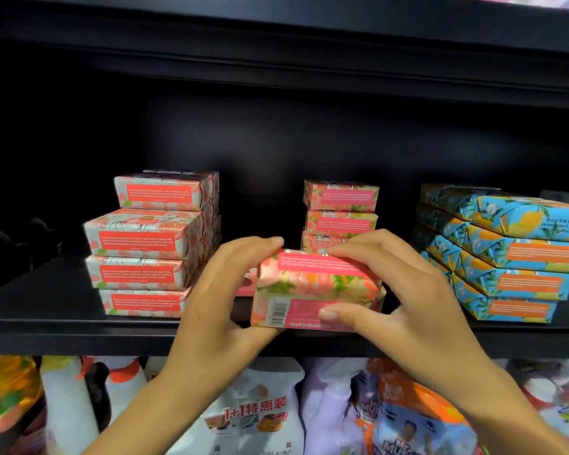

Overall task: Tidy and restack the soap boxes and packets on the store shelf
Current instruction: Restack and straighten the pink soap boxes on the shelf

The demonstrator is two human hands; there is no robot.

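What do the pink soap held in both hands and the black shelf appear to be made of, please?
Held pink soap: printed paper wrap, slightly glossy. The folded, creased ends and soft sheen suggest it, though the contents are unseen.
Shelf: probably painted metal, matt black, judging by the thin, straight front lip with a faint highlight.

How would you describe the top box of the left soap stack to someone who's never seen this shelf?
On the black shelf, find the leftmost soap stack, white wrappers with red-orange labels. The top box is its highest one. Unlike the boxes below it, it sits set back from the front edge.
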